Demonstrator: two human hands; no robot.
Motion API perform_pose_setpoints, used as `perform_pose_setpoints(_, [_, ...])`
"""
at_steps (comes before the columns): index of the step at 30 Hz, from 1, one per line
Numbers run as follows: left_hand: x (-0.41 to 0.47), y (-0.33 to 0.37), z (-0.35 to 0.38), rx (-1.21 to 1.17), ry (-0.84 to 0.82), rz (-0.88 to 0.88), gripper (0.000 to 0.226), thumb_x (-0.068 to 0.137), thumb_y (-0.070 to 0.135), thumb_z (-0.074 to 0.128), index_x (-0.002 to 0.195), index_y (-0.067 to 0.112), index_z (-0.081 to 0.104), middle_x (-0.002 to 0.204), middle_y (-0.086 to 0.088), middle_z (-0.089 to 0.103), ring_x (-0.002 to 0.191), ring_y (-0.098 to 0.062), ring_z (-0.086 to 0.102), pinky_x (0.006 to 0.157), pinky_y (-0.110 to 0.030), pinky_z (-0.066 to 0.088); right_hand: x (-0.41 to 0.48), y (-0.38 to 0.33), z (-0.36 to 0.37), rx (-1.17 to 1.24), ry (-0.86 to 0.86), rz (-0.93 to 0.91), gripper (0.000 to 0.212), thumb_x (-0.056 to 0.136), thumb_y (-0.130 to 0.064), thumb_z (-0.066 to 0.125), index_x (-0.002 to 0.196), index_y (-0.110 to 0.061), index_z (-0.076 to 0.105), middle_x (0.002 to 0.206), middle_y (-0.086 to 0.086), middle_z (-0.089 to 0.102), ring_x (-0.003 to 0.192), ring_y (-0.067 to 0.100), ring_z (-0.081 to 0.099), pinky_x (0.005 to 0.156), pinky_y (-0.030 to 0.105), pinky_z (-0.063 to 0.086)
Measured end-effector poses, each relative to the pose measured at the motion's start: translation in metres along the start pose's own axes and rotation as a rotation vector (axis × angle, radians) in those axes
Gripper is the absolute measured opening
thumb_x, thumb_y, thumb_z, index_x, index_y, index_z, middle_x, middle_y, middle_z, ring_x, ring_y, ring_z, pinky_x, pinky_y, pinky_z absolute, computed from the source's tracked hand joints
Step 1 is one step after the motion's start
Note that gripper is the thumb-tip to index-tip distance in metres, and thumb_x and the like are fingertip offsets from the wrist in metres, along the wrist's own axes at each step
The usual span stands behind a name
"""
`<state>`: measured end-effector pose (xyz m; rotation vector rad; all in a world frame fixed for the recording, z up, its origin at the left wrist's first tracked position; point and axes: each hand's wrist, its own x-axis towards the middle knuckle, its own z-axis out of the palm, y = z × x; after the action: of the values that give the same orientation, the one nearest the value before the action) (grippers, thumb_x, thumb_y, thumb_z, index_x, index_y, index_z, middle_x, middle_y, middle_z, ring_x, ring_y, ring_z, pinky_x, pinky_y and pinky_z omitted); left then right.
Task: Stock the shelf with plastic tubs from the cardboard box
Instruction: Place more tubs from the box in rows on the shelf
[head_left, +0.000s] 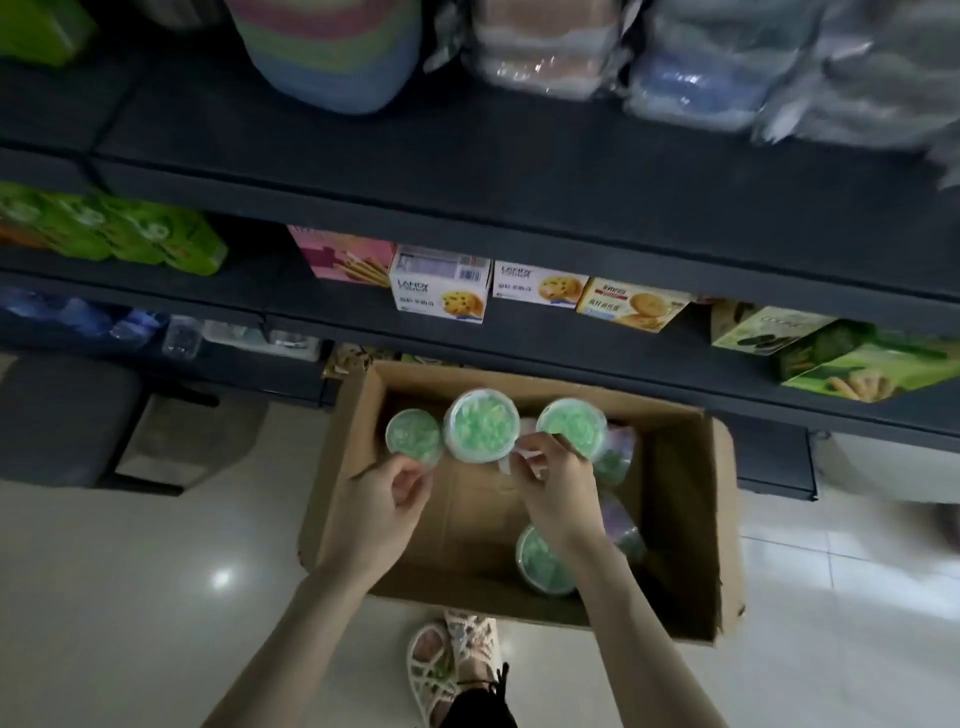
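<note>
An open cardboard box (685, 519) is seen at the lower centre of the frame, set on a pale tiled floor (130, 597) just in front of a dark shelf unit (467, 171). Three round plastic tubs with green contents are lined up along the far side of the box: a smaller-looking left tub (414, 435), a middle tub (481, 426) and a right tub (571, 428). A fourth tub (545, 564) is seen near the box's near wall, partly covered by the right forearm. More tubs (621, 457) are partly hidden at the right of the box.

Both arms are reached down into the box from the bottom of the frame. The left hand (395, 499) is held with its fingers curled inward, the fingertips just at the near rim of the left tub; whether the tub is gripped cannot be told. The right hand (550, 483) is placed between the middle and right tubs, its fingers drawn narrowly together at the right tub's near rim; whether anything is pinched cannot be told because of blur.

Biscuit boxes (441, 291) are ranged along the middle shelf board at centre frame, green packets (130, 234) at the upper left. A stack of pastel bowls (332, 57) is seen at the top. A sandalled foot (447, 670) is seen at the bottom centre, and a dark stool (62, 415) at the left edge.
</note>
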<state>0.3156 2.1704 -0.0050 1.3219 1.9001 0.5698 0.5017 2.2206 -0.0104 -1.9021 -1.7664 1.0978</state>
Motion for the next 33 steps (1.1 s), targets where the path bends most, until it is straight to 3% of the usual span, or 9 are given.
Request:
perform_pose_setpoints(6, [0.054, -0.067, 0.054, -0.085, 0.024, -0.168, 0.012, 0.087, 0.018, 0.064, 0.097, 0.012, 0.063, 0.084, 0.009, 0.062, 0.078, 0.005, 0.056, 0.064, 0.000, 0.040, 0.059, 0.047, 0.078, -0.052, -0.027, 0.115, 0.046, 0.088, -0.029, 0.062, 0.130, -0.016, 0.049, 0.135, 0.004, 0.045, 0.121, 0.026, 0.043, 0.095, 0.038, 0.041])
perform_pose_setpoints(9, [0.082, -0.099, 0.083, -0.124, 0.036, -0.289, 0.026, 0.086, 0.019, 0.064, 0.108, 0.006, 0.058, 0.091, 0.001, 0.063, 0.076, 0.001, 0.055, 0.059, -0.004, 0.041, 0.079, 0.070, 0.108, -0.062, 0.028, 0.161, 0.069, 0.085, -0.032, 0.065, 0.142, -0.014, 0.031, 0.148, 0.005, 0.028, 0.133, 0.028, 0.024, 0.104, 0.040, 0.031])
perform_pose_setpoints(11, [0.100, -0.120, 0.099, -0.157, 0.030, -0.386, 0.039, 0.087, 0.024, 0.064, 0.117, 0.004, 0.051, 0.100, -0.006, 0.064, 0.084, -0.011, 0.059, 0.064, -0.011, 0.043, 0.092, 0.082, 0.127, 0.037, 0.055, 0.217, 0.077, 0.085, -0.031, 0.067, 0.145, -0.012, 0.022, 0.149, 0.007, 0.029, 0.136, 0.027, 0.026, 0.108, 0.041, 0.032])
perform_pose_setpoints(14, [0.127, -0.148, 0.116, -0.207, 0.016, -0.449, 0.059, 0.088, 0.030, 0.061, 0.135, 0.004, 0.036, 0.122, -0.013, 0.057, 0.108, -0.028, 0.057, 0.087, -0.035, 0.048, 0.104, 0.094, 0.149, 0.275, 0.118, 0.321, 0.079, 0.084, -0.033, 0.067, 0.146, -0.015, 0.021, 0.143, 0.006, 0.040, 0.127, 0.019, 0.042, 0.096, 0.033, 0.043])
perform_pose_setpoints(18, [0.153, -0.167, 0.135, -0.267, 0.005, -0.473, 0.072, 0.089, 0.034, 0.059, 0.146, 0.016, 0.019, 0.139, -0.010, 0.044, 0.125, -0.028, 0.045, 0.105, -0.037, 0.036, 0.107, 0.111, 0.164, 0.611, 0.149, 0.426, 0.063, 0.082, -0.033, 0.070, 0.135, -0.030, 0.037, 0.125, -0.004, 0.054, 0.112, 0.018, 0.057, 0.073, 0.036, 0.058])
perform_pose_setpoints(21, [0.167, -0.178, 0.145, -0.253, 0.053, -0.530, 0.086, 0.087, 0.043, 0.058, 0.149, 0.022, 0.003, 0.151, -0.010, 0.028, 0.135, -0.030, 0.032, 0.109, -0.039, 0.028, 0.100, 0.115, 0.166, 0.805, 0.190, 0.438, 0.055, 0.080, -0.025, 0.073, 0.127, -0.031, 0.045, 0.124, 0.002, 0.056, 0.107, 0.022, 0.062, 0.064, 0.041, 0.059])
perform_pose_setpoints(25, [0.177, -0.192, 0.153, -0.332, 0.037, -0.579, 0.084, 0.083, 0.043, 0.064, 0.147, 0.033, 0.009, 0.147, -0.010, 0.031, 0.130, -0.035, 0.038, 0.103, -0.048, 0.036, 0.086, 0.113, 0.166, 0.944, 0.226, 0.457, 0.048, 0.082, -0.013, 0.071, 0.125, -0.024, 0.051, 0.118, 0.005, 0.061, 0.100, 0.019, 0.066, 0.062, 0.040, 0.058])
perform_pose_setpoints(28, [0.182, -0.196, 0.153, -0.520, 0.065, -0.613, 0.078, 0.077, 0.029, 0.075, 0.139, 0.029, 0.029, 0.137, -0.007, 0.039, 0.124, -0.038, 0.042, 0.091, -0.059, 0.045, 0.079, 0.112, 0.163, 0.985, 0.233, 0.477, 0.043, 0.083, -0.013, 0.069, 0.123, -0.023, 0.055, 0.113, 0.005, 0.064, 0.097, 0.016, 0.067, 0.060, 0.034, 0.057])
perform_pose_setpoints(33, [0.163, -0.191, 0.148, -0.394, 0.173, -0.461, 0.062, 0.071, 0.026, 0.079, 0.122, 0.015, 0.045, 0.109, -0.002, 0.053, 0.105, -0.029, 0.056, 0.083, -0.033, 0.045, 0.060, 0.121, 0.159, 0.982, 0.234, 0.516, 0.037, 0.080, -0.018, 0.071, 0.116, -0.021, 0.061, 0.106, 0.008, 0.069, 0.092, 0.023, 0.069, 0.058, 0.032, 0.056])
